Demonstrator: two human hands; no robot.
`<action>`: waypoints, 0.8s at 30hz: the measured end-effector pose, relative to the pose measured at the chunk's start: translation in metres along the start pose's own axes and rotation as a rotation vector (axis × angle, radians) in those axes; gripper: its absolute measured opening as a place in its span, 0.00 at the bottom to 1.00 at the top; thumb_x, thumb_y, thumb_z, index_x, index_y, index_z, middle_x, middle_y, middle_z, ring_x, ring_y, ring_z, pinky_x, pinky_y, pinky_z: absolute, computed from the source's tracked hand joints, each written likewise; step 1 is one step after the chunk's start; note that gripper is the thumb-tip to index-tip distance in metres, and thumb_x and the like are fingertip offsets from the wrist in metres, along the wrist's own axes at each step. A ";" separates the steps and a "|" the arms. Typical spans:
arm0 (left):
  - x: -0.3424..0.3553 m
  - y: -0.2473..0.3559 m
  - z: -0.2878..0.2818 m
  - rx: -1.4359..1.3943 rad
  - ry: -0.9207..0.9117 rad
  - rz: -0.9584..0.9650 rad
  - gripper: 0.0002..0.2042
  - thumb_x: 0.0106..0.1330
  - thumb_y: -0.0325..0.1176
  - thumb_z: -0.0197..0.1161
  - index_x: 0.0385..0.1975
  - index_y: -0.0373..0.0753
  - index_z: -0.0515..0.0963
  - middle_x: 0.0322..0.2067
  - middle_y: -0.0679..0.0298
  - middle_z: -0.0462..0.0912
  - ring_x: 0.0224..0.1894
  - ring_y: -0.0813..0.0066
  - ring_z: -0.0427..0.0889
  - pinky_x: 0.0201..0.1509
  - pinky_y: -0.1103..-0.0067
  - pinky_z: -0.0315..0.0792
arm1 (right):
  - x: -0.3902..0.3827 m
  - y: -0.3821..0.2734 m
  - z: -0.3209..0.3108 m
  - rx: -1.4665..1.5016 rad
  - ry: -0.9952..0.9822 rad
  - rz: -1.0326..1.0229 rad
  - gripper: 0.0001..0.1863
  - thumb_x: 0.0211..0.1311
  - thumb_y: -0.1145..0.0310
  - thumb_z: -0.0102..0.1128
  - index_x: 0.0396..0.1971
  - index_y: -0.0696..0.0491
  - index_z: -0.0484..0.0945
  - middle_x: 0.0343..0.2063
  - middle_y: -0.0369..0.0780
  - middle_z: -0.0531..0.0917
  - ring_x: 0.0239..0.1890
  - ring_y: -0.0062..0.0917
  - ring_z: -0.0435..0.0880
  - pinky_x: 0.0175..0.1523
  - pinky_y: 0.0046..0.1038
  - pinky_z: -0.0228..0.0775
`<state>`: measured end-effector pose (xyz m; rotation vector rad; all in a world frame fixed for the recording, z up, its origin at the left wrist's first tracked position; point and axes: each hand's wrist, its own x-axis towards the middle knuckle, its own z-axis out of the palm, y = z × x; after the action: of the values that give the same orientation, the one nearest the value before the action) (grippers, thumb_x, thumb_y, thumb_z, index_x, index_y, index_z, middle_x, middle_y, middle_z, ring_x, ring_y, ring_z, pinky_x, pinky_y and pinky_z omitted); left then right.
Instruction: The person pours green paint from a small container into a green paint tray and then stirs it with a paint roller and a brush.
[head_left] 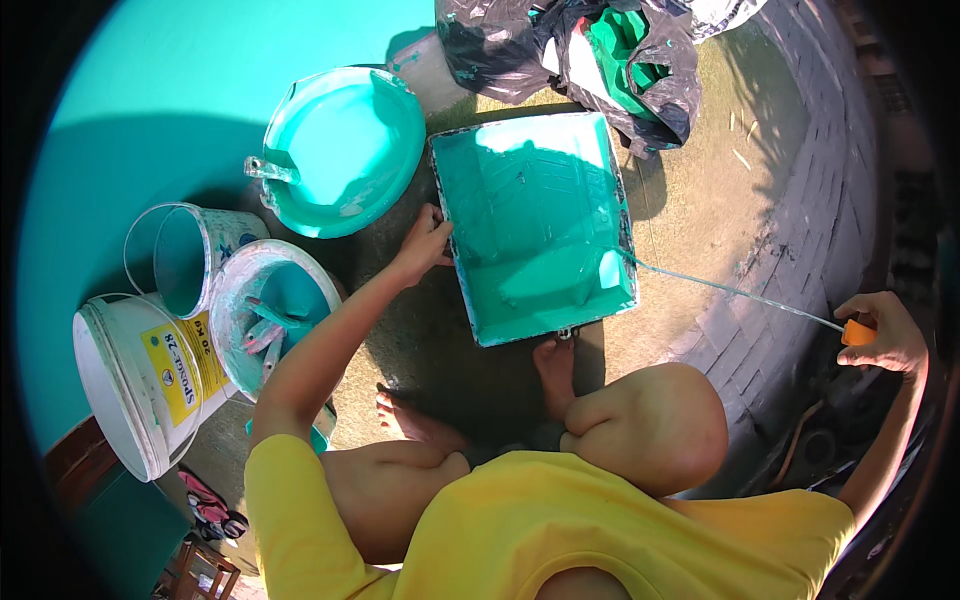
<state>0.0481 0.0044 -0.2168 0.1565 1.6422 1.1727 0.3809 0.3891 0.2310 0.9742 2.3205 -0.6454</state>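
A square paint tray [540,200] coated in turquoise paint lies on the ground ahead of my feet, with a pool of wet paint at its near end. My left hand [428,243] grips the tray's left edge. Out to the right, my right hand [885,338] is closed around the orange handle of a paint roller [740,292]. Its long thin metal rod runs leftward over the tray's right rim. The rod's far end blends into the wet paint, so the roller head is hard to make out.
Beyond the tray's left corner stands a round tub [345,150] of turquoise paint. Several paint-stained buckets, including a white one [135,385] and an open one holding brushes [265,325], crowd the left beside a turquoise wall [200,60]. Black plastic bags [500,50] lie at the back.
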 end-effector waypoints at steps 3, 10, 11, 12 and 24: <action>0.002 -0.003 0.000 0.011 0.008 0.013 0.12 0.70 0.36 0.52 0.46 0.39 0.61 0.41 0.59 0.67 0.42 0.68 0.75 0.41 0.63 0.83 | 0.004 -0.045 -0.018 -0.106 0.041 -0.066 0.20 0.55 0.55 0.71 0.39 0.54 0.77 0.23 0.37 0.81 0.21 0.17 0.79 0.25 0.21 0.71; 0.002 0.002 0.002 0.049 -0.013 0.027 0.17 0.69 0.34 0.51 0.52 0.34 0.60 0.52 0.52 0.70 0.51 0.57 0.77 0.45 0.61 0.84 | 0.040 -0.188 -0.064 -0.335 0.142 -0.291 0.23 0.55 0.54 0.70 0.43 0.52 0.74 0.27 0.38 0.82 0.23 0.18 0.80 0.27 0.22 0.73; -0.001 0.009 0.004 0.078 -0.006 0.037 0.18 0.69 0.34 0.51 0.54 0.33 0.60 0.55 0.50 0.70 0.54 0.55 0.78 0.46 0.61 0.85 | 0.049 -0.206 -0.068 -0.348 0.163 -0.333 0.23 0.55 0.54 0.70 0.44 0.52 0.73 0.27 0.39 0.82 0.24 0.18 0.80 0.27 0.22 0.73; 0.001 0.012 0.007 0.067 -0.018 0.025 0.19 0.69 0.34 0.50 0.55 0.32 0.60 0.57 0.48 0.69 0.55 0.54 0.77 0.46 0.61 0.85 | 0.057 -0.224 -0.073 -0.365 0.184 -0.370 0.24 0.55 0.54 0.70 0.44 0.52 0.73 0.28 0.39 0.82 0.24 0.18 0.80 0.27 0.22 0.73; 0.010 -0.002 0.011 0.151 0.070 -0.057 0.14 0.72 0.37 0.53 0.48 0.34 0.63 0.45 0.51 0.73 0.45 0.55 0.81 0.41 0.61 0.86 | 0.380 -0.294 -0.014 -0.045 0.461 -0.658 0.27 0.44 0.41 0.70 0.27 0.53 0.86 0.26 0.41 0.85 0.28 0.23 0.82 0.35 0.27 0.73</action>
<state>0.0533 0.0167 -0.2245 0.1646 1.7861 1.0212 -0.0701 0.4011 0.0639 0.3318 3.0856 -0.6543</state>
